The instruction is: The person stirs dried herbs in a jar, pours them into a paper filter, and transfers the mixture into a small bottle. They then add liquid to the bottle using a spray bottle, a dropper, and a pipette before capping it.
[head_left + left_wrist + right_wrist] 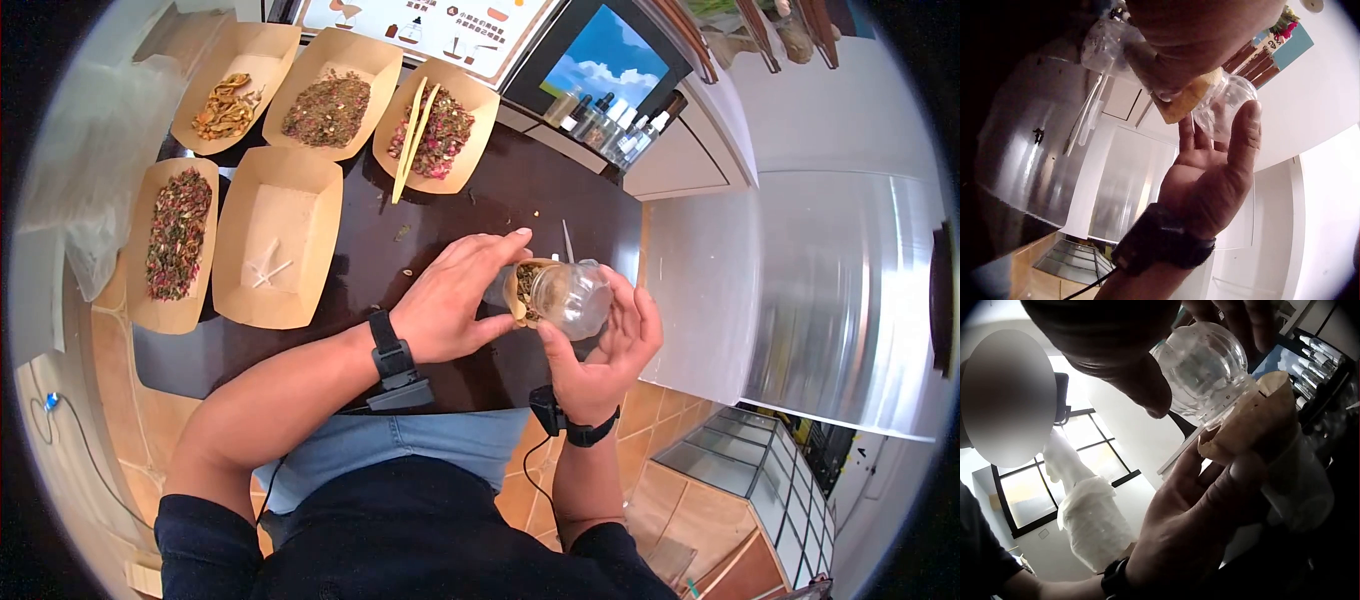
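My right hand [605, 350] grips a small clear jar [580, 298], tipped on its side with its mouth toward a brown paper pouch [1250, 422]. Dried herb pieces [526, 283] show in the pouch opening, and a few specks cling inside the jar. On the other side, my left hand [455, 295] holds the pouch between thumb and fingers. The jar's mouth is right at the pouch's rim in the right wrist view. Close under the pouch, a clear cup [1304, 484] shows, partly in shadow.
Paper trays hold dried flowers and herbs at the left; yellow tweezers [415, 140] lie across one tray [483, 110]. Another tray [310, 200] holds small white sticks [268, 268]. Dropper bottles [610, 125] stand before a screen [612, 60]. Crumbs dot the dark table [370, 270].
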`<state>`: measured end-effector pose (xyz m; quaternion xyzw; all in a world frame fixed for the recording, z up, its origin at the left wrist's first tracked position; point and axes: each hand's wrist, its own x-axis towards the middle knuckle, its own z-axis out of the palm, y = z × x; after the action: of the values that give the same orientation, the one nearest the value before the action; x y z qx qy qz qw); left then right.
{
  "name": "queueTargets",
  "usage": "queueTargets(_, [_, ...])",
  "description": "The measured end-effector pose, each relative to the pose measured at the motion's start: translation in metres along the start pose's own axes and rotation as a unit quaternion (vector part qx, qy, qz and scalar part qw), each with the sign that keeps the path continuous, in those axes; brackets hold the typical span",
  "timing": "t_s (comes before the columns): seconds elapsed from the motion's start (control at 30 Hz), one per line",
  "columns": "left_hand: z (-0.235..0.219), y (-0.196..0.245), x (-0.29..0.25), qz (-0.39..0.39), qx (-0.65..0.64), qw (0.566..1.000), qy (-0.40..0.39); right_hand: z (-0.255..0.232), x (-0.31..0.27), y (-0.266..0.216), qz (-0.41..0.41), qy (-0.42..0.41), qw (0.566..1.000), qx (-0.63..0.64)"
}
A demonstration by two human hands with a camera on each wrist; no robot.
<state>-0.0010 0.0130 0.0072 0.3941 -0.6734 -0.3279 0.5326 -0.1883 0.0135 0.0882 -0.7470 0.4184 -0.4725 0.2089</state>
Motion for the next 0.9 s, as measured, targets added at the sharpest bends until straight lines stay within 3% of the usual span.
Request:
queueTargets(0.07, [0.0,0.0,0.0,0.003,0.003,1.0,0.004,-0.007,0.001,0.001,-0.02,-0.005,1.0,0.003])
queueTargets(0.13, [0.0,0.001,-0.001,-0.003,0.006,1.0,0.002,-0.018,0.004,0.001,-0.082,-0.137,0.966,-0.204])
queueTargets(0.17, [0.0,0.001,-0.001,-0.003,0.007,1.0,0.001,-0.012,0.002,0.002,-0.082,-0.136,0.966,-0.203])
queueTargets(0.23, [0.0,0.0,0.0,0.0,-0.01,1.0,0.003,0.004,-0.004,0.005,-0.04,0.037,0.998,0.042])
queueTargets(0.27, [0.0,0.0,0.0,0.0,-0.01,1.0,0.003,-0.002,-0.002,0.003,-0.04,0.037,0.998,0.042])
queueTargets(0.33, [0.001,0.0,0.0,0.002,-0.002,1.0,0.001,-0.018,0.005,-0.001,-0.089,-0.095,0.975,-0.178])
queueTargets(0.37, [0.0,0.001,0.001,0.003,-0.003,1.0,0.001,-0.013,0.003,-0.002,-0.089,-0.094,0.975,-0.179])
queueTargets(0.43, [-0.001,0.002,0.001,0.001,-0.009,1.0,0.001,0.003,-0.003,-0.004,-0.013,0.047,0.999,0.02])
queueTargets(0.47, [-0.001,0.002,0.0,0.002,-0.008,1.0,0.001,-0.002,-0.001,-0.003,-0.014,0.047,0.999,0.02])
queueTargets(0.53, [0.001,0.001,0.0,0.002,0.012,1.0,0.005,-0.021,0.005,-0.002,-0.092,-0.109,0.972,-0.189])
queueTargets(0.57, [0.002,0.0,0.0,0.002,0.013,1.0,0.005,-0.017,0.002,-0.001,-0.093,-0.109,0.971,-0.189])
queueTargets(0.63, [0.001,0.0,0.0,-0.015,-0.001,1.0,-0.006,-0.001,-0.004,-0.001,-0.012,0.045,0.998,0.04])
queueTargets(0.73, [0.003,0.0,-0.002,-0.035,0.004,0.999,-0.011,-0.016,-0.002,0.005,-0.054,-0.026,0.997,-0.057])
queueTargets(0.77, [0.004,-0.001,-0.002,-0.035,0.005,0.999,-0.01,-0.013,-0.005,0.005,-0.054,-0.026,0.997,-0.057])
queueTargets(0.83, [0.004,-0.002,-0.002,-0.029,0.007,0.999,-0.01,-0.001,-0.007,-0.002,0.02,0.041,0.996,0.073])
queueTargets(0.9, [0.005,-0.002,-0.002,-0.035,0.013,0.999,-0.009,-0.009,-0.005,0.005,-0.007,0.015,0.999,0.032])
